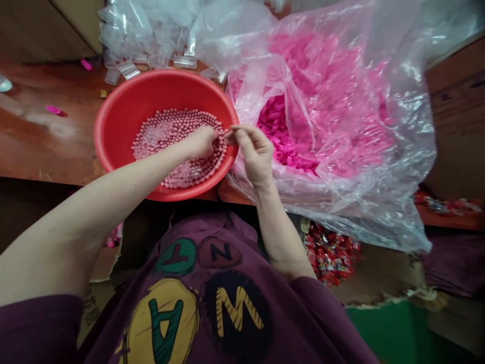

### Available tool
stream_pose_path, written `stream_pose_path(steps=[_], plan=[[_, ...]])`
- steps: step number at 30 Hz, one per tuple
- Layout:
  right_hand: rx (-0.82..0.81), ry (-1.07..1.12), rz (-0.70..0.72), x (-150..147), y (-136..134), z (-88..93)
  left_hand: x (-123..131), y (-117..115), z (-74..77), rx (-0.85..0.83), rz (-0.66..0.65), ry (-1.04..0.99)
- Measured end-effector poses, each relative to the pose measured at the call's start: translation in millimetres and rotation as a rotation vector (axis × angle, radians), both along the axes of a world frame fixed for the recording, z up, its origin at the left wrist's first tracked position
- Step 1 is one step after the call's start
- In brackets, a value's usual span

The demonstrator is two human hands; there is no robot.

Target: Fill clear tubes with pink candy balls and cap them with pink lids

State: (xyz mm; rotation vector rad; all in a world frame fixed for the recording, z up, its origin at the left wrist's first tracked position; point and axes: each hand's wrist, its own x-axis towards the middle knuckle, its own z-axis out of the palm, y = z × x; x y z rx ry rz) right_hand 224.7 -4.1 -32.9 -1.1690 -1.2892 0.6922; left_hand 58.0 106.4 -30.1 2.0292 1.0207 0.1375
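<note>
Shirt (204,273): purple with round letter patches, nearest to us, between our two arms.
Red packets (331,253): heaped below the table edge, near our right arm.
Red bowl (104,129): on the table (71,162) just in front of us, a little to our left, its rim slightly longer from side to side than front to back.
Left hand (204,141): over the bowl's right part, fingers curled and turned toward our other hand; the fingertips are hidden, so we cannot tell what this grip pinches, if anything.
Right hand (257,151): at the bowl's right rim, thumb and forefinger close together and pointing left; blur keeps us from telling whether they pinch something small.
Pink beads (178,126): in the bowl, beneath and to the left of our left hand, which is the nearer; they look round, so we see no long axis to line up with.
Pink pieces (278,136): in the clear bag (411,141), just right of our right hand, the nearer one; short and tube-like, their long axes point every way.
Clear pieces (151,35): piled beyond the bowl.
Cardboard box (49,30): at our far left.
</note>
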Motion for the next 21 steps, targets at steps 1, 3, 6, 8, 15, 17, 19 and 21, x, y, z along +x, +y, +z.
stream_pose_path(steps=[1, 3, 6, 8, 15, 17, 19, 21], plan=[[-0.036, -0.018, -0.085, 16, 1, -1.5, -4, -2, 4.5, -0.031, 0.019, -0.008], [-0.088, -0.144, -0.249, 55, 7, -6.7, -15, -8, 15.8, -0.124, 0.101, -0.111], [-0.146, -0.486, -0.333, 106, 23, -16.7, -31, -20, 33.5, -0.319, 0.249, -0.396], [-0.220, -0.714, -0.298, 124, 34, -22.2, -38, -28, 43.2, -0.426, 0.310, -0.506], [-0.422, -1.065, -0.187, 120, 62, -31.3, -44, -57, 64.5, -0.591, 0.483, -0.705], [-0.375, -1.013, -0.192, 125, 66, -33.3, -47, -63, 68.6, -0.625, 0.517, -0.745], [-0.290, -0.968, -0.207, 133, 67, -34.8, -51, -68, 71.7, -0.679, 0.551, -0.786], [-0.194, -0.916, -0.243, 138, 66, -34.2, -56, -71, 73.3, -0.734, 0.572, -0.817]])
